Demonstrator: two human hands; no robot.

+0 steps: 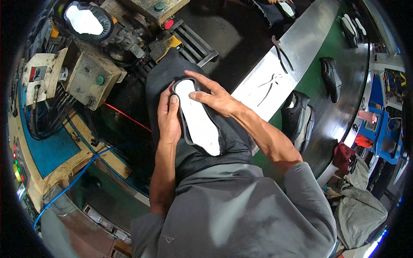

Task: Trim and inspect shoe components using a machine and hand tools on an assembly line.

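A black shoe upper with a white insole board [200, 116] lies sole side up across my lap, its narrow end away from me. My left hand [168, 118] is closed round the left side of that narrow end, thumb along the edge. From the right, my right hand [216, 98] grips the same end, its thumb pressed on the white board and its fingers over the black rim. The shoe's underside rests on my dark trousers, and the fingertips beneath it are hidden.
Left stands a machine with a control box [92, 79] and another white-soled shoe [86, 21]. Pliers [282, 56] and pincers [269, 86] lie on the metal ledge [314, 30] at right. Beyond it, a green conveyor carries black shoes [330, 79]. Another person's hand shows at the top.
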